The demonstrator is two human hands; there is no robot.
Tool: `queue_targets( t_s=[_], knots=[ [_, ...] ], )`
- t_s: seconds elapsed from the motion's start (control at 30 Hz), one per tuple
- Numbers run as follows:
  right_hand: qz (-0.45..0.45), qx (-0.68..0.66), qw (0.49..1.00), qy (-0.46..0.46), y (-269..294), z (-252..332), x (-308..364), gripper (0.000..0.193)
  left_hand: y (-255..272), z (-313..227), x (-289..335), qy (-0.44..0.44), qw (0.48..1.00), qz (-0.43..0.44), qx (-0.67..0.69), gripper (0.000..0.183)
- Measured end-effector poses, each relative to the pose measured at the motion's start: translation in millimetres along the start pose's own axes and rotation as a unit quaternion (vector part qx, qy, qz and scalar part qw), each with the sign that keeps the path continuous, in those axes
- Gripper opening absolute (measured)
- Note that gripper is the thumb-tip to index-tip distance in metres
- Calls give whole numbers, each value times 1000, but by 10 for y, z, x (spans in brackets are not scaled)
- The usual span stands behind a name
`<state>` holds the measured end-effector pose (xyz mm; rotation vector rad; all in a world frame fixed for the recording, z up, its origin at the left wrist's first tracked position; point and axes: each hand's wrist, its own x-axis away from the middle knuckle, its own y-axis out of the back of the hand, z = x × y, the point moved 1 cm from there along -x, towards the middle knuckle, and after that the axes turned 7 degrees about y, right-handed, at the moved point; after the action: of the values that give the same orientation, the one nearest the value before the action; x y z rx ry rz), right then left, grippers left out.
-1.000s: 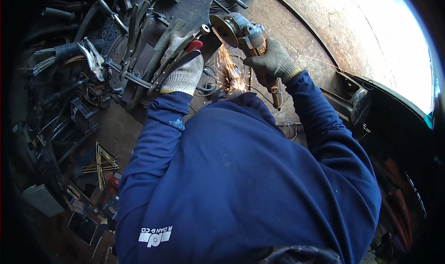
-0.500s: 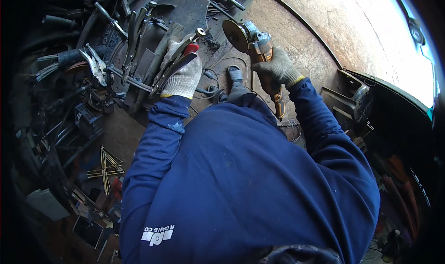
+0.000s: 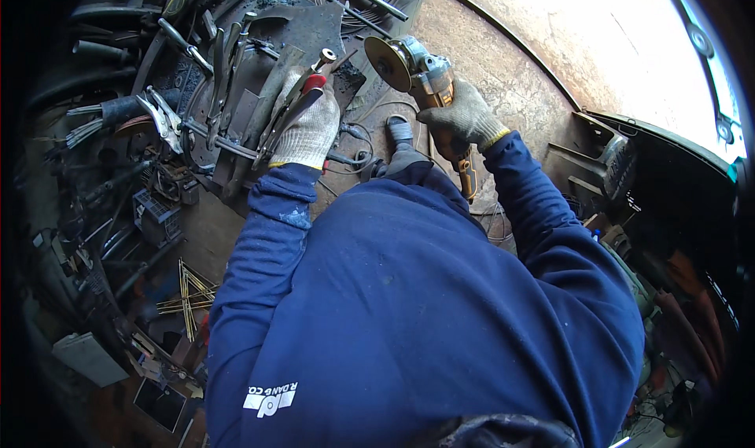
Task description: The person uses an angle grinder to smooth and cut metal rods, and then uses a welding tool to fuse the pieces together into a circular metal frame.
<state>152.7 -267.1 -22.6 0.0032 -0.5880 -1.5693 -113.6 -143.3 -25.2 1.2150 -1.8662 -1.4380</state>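
Note:
My right hand (image 3: 464, 114), in a grey knit glove with a yellow cuff edge, is wrapped around the body of an angle grinder (image 3: 432, 78). The grinder's thin cutting disc (image 3: 388, 63) points up and to the left, touching nothing. Its orange and black rear end (image 3: 469, 179) hangs below my hand. My left hand (image 3: 308, 134), in a pale knit glove, is closed around a locking clamp (image 3: 292, 114) with a knurled end screw and a red part. The clamp partly hides the fingers. Beside that hand lies a metal bar (image 3: 271, 94) on the cluttered worktop.
More locking clamps (image 3: 224, 71) and silver locking pliers (image 3: 161, 118) crowd the worktop at left. Brass-coloured rods (image 3: 189, 295) lie lower left. A cable (image 3: 358, 134) runs past my foot (image 3: 399, 130). A heavy metal piece (image 3: 594, 153) stands at right.
The grinder and my right hand have shifted slightly left, towards the clamp. My left hand stays at the clamp, and the whole view has tilted a little.

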Motion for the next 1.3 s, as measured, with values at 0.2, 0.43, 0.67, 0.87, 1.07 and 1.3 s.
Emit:
queue_targets(
  t_s=[0.2, 0.43, 0.67, 0.87, 1.07, 1.3],
  knots=[
    [-12, 28, 999, 15, 16, 19, 8, 70, 162, -277, -101, 7, 986, 130, -100, 25],
    [-46, 8, 999, 22, 20, 13, 8, 74, 21, -322, -112, 93, 979, 177, 32, 28],
    [-31, 12, 999, 1, 85, -47, 16, 77, 99, -365, -214, 238, 913, 242, 227, 32],
    [-31, -11, 999, -10, 66, -219, 2, 78, 100, -330, -137, 113, 958, 133, 225, 28],
    [-72, 0, 997, -37, 131, -437, 71, 56, 698, -986, -152, -108, 977, 42, 180, 24],
    [-94, -61, 993, -47, 254, -354, 152, 48, 815, -1189, -219, -275, 940, -43, 196, 33]
  ],
)
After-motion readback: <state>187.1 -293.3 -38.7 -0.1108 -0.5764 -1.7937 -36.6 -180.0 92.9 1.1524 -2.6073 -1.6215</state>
